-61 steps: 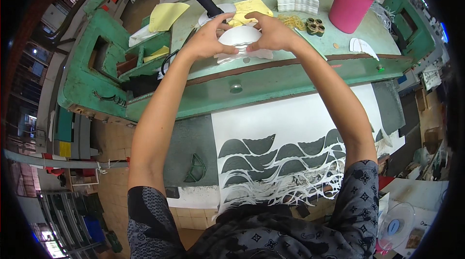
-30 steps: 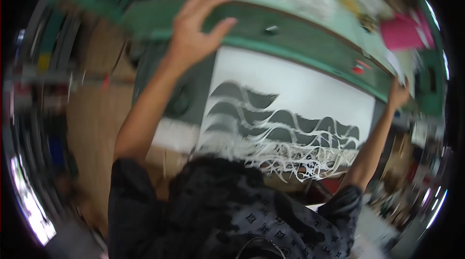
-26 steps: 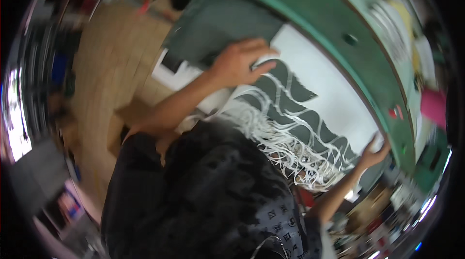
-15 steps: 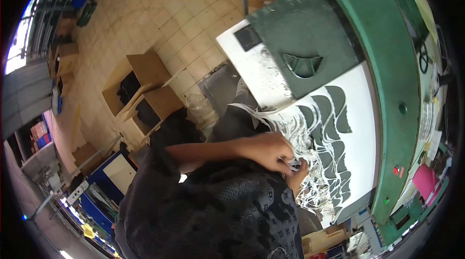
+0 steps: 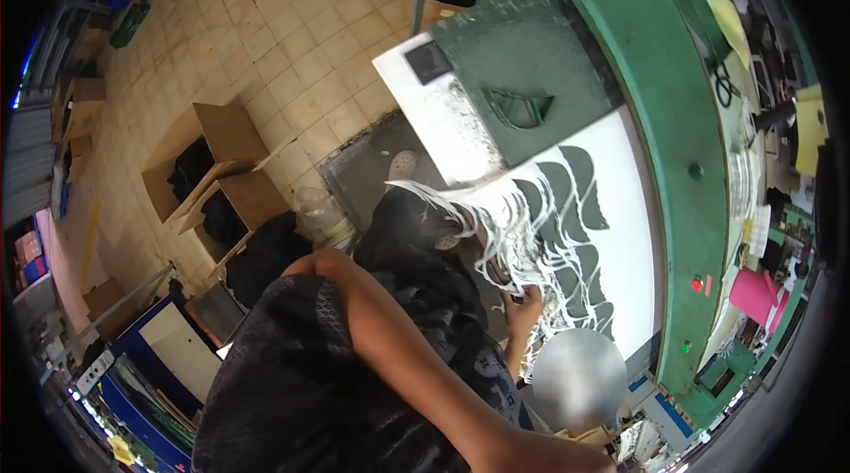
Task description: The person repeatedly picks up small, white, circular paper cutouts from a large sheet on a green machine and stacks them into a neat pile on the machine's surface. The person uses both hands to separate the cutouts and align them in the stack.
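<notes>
A white sheet cut into a web of thin strips (image 5: 505, 216) drapes over the near edge of the work surface. Curved grey-green shapes (image 5: 575, 181) show between its strands. My right hand (image 5: 524, 307) is closed on strands of this web, with thumb and fingers bent around them. My left arm crosses in front of my body, and my left hand (image 5: 571, 457) is at the bottom edge, apart from the web. Its fingers are cut off or hidden. Beyond the web, a green metal cutting die (image 5: 518, 108) rests on a dark green plate (image 5: 549, 48).
A long green machine beam (image 5: 651, 119) runs along the right side, with a red button (image 5: 697, 284) on it. Open cardboard boxes (image 5: 232, 132) holding dark material stand on the tiled floor at left. Scissors (image 5: 723, 84) lie beyond the beam. A blurred round patch (image 5: 580, 376) covers part of the lower right.
My left hand has left the web and swung down to the bottom edge. My right hand keeps hold of strands. The whole view has shifted slightly left.
</notes>
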Demonstrator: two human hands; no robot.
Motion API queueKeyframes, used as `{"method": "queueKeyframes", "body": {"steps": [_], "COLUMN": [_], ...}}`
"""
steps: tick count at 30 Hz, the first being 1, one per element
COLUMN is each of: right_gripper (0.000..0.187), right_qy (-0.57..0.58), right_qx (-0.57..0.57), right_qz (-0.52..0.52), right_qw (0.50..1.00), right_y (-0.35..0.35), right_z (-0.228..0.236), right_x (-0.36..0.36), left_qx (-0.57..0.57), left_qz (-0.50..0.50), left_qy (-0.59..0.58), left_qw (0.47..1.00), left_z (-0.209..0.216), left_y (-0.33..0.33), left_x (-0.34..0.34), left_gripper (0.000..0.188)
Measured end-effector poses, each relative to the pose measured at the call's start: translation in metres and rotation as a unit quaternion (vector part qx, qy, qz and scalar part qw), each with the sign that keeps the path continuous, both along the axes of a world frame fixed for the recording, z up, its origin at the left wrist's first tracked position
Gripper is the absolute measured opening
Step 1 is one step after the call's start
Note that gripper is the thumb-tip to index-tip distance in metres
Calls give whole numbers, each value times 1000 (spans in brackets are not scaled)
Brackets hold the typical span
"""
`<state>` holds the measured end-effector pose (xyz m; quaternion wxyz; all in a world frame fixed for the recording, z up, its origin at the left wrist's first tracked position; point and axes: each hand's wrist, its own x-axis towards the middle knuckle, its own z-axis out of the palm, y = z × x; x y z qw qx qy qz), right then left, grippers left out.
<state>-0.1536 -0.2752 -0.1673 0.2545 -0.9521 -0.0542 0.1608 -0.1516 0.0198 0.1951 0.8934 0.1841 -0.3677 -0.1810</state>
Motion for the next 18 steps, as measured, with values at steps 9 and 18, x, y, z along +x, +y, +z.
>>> {"method": "queueKeyframes", "body": {"steps": [9,18], "right_gripper": [58,31], "right_qy": [-9,-92], "right_qx": [162,261], "right_qz": [88,-102], "right_qw": [983,955], "right_y": [-14,-59], "right_z": [34,66], "right_x": [-8,56], "left_qx": [36,825], "left_qz": [16,444], "left_qy": [-24,-114], "left_qw": [999,330], "left_z": [-32,-232], "left_y": [-99,32], "left_x": [5,164], "left_gripper": [38,64]}}
